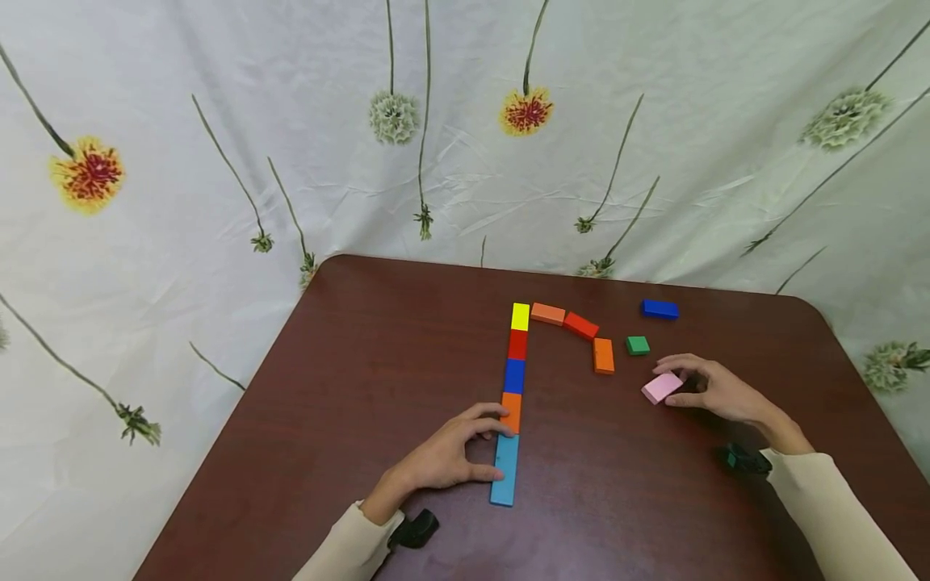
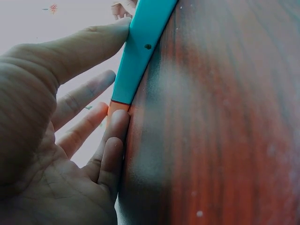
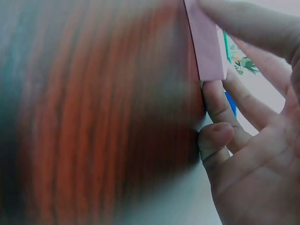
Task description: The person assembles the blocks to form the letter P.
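Observation:
A straight column of blocks runs down the table: yellow (image 1: 520,316), red (image 1: 517,344), dark blue (image 1: 514,376), orange (image 1: 513,407) and a longer light blue block (image 1: 504,476) nearest the front. My left hand (image 1: 446,452) rests at the column's left side, fingertips on the orange block and thumb on the light blue one (image 2: 143,51). At the right, my right hand (image 1: 715,391) holds a pink block (image 1: 662,388) between thumb and fingers. The right wrist view shows this pink block (image 3: 208,47) against the table, with my right hand (image 3: 258,140) around its end.
From the yellow block's right, an orange block (image 1: 548,314), a red one (image 1: 581,325) and another orange one (image 1: 604,356) curve toward the front. A green block (image 1: 638,345) and a dark blue block (image 1: 659,309) lie farther right. Flowered cloth (image 1: 465,161) hangs behind the table (image 1: 349,347).

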`<move>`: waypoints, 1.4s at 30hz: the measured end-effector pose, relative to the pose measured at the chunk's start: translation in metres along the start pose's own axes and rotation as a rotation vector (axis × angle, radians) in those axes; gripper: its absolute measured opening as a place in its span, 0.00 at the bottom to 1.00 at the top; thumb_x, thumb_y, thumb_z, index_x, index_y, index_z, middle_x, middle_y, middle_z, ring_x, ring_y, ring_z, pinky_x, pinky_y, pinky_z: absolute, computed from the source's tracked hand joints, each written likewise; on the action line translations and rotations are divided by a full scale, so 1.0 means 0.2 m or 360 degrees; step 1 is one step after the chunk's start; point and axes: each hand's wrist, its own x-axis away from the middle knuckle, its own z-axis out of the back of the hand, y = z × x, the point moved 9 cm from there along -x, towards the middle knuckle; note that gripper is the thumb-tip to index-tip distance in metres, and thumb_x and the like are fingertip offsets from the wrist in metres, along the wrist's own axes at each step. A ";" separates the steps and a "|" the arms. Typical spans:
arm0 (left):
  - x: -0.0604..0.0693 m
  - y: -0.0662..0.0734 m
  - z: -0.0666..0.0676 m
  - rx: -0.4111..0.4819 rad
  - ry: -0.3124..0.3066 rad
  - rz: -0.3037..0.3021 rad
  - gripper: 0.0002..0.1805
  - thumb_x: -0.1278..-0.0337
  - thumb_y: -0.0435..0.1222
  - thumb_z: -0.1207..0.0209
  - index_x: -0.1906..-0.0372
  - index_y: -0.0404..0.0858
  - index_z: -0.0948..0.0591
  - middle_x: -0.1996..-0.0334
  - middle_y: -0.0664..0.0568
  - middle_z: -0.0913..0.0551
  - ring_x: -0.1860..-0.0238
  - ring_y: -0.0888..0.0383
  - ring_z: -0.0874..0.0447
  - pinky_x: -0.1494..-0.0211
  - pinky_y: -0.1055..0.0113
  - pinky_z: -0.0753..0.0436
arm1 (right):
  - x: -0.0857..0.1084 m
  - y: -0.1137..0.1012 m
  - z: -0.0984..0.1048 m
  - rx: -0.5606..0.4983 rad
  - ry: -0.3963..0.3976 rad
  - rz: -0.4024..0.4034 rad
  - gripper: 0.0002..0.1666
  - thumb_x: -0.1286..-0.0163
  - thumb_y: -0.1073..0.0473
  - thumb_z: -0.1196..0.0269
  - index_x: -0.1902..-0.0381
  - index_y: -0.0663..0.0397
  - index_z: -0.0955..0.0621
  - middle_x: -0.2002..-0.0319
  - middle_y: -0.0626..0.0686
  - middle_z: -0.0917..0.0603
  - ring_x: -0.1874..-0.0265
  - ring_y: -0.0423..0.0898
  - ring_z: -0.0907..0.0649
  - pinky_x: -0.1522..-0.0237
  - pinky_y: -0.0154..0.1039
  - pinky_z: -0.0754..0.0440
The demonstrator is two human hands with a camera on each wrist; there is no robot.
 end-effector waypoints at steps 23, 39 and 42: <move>0.00 0.00 0.00 0.0000 0.0005 0.0005 0.25 0.43 0.42 0.28 0.40 0.46 0.20 0.30 0.54 0.33 0.43 0.56 0.24 0.37 0.62 0.23 | -0.05 -0.08 -0.08 0.0021 0.0053 0.0139 0.19 0.37 0.63 0.28 0.49 0.47 0.16 0.55 0.49 0.16 0.62 0.41 0.24 0.65 0.31 0.26; 0.00 0.00 0.00 0.0012 -0.0004 -0.0002 0.25 0.43 0.43 0.29 0.40 0.47 0.20 0.29 0.54 0.34 0.42 0.55 0.24 0.37 0.62 0.23 | -0.13 -0.22 -0.22 0.0053 0.0084 0.0192 0.20 0.40 0.63 0.26 0.49 0.48 0.16 0.59 0.45 0.18 0.66 0.42 0.25 0.70 0.31 0.27; 0.00 0.00 0.00 0.0013 -0.0004 0.0002 0.26 0.43 0.43 0.29 0.40 0.46 0.20 0.29 0.54 0.34 0.42 0.55 0.24 0.36 0.62 0.23 | -0.14 -0.24 -0.23 0.0042 0.0130 0.0225 0.20 0.41 0.65 0.26 0.51 0.50 0.16 0.63 0.46 0.20 0.68 0.42 0.26 0.72 0.31 0.27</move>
